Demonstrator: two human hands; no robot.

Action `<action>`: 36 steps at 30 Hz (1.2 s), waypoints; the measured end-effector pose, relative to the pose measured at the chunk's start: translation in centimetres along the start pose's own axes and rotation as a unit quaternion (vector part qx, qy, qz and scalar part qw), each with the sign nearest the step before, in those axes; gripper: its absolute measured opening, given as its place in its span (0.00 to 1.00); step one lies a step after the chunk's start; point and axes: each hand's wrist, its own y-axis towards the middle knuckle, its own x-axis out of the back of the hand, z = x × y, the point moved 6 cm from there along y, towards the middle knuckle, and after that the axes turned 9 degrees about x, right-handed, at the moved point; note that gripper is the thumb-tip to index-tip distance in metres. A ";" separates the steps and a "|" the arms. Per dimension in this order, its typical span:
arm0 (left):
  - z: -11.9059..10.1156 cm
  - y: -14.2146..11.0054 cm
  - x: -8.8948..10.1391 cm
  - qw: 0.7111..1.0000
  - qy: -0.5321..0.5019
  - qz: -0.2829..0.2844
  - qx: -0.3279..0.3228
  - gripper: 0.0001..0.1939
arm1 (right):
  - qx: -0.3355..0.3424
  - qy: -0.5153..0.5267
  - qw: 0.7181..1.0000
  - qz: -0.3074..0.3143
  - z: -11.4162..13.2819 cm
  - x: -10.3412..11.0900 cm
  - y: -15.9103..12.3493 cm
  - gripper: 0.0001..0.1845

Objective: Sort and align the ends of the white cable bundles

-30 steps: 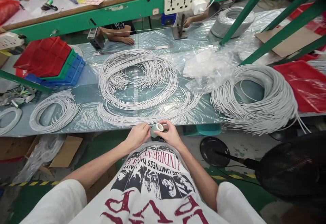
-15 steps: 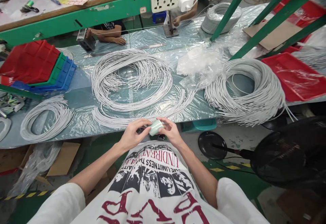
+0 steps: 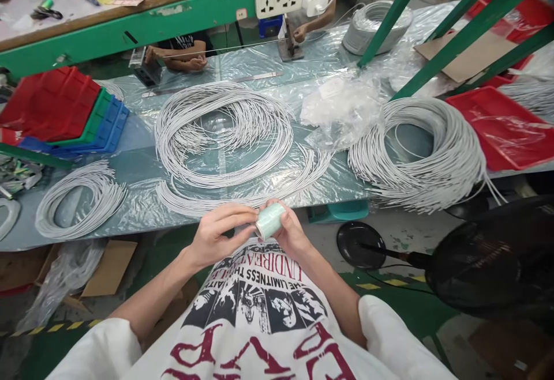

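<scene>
A small roll of pale green film [image 3: 270,220] is held between my two hands, just off the table's front edge. My right hand [image 3: 293,233] wraps round its right side, with the thumb lying on it. My left hand [image 3: 223,232] has its fingertips closed at the roll's left end, where the edge of a core shows. Beyond my hands lies a curved bundle of white cables [image 3: 242,202]. Farther back is a large loose coil of white cables [image 3: 225,179].
Another cable coil [image 3: 80,201] lies left, and a thicker coil [image 3: 454,166] right. Stacked bins [image 3: 47,103], a plastic bag [image 3: 341,112] and a red tray [image 3: 502,129] surround the work area. A black fan [image 3: 489,253] stands right. Across the table, a co-worker's hands [image 3: 197,61] show.
The roll has turned and moved slightly right, showing more of its side. My right hand has closed further round it. My left hand has shifted down and left, with its fingers straighter.
</scene>
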 end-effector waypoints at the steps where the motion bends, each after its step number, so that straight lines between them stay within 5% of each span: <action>1: -0.1 0.1 0.0 1.000 0.010 0.002 -0.013 0.11 | 0.004 -0.008 1.000 -0.005 0.1 0.1 0.1 0.30; 10: -0.1 0.5 -0.6 0.996 0.066 0.016 -0.058 0.11 | 0.019 -0.084 0.995 -0.049 1.6 0.5 0.4 0.35; 17: -0.2 0.8 -1.2 0.987 0.124 0.036 -0.093 0.09 | -0.002 -0.094 0.994 -0.049 1.9 0.9 0.4 0.28; 25: 1.0 1.7 -1.6 0.994 0.032 0.076 0.065 0.03 | 0.013 -0.110 0.992 -0.064 2.2 1.8 0.6 0.29; 36: 2.6 1.9 -1.9 0.967 -0.100 0.067 0.222 0.06 | 0.064 -0.169 0.982 -0.057 3.6 1.6 0.9 0.32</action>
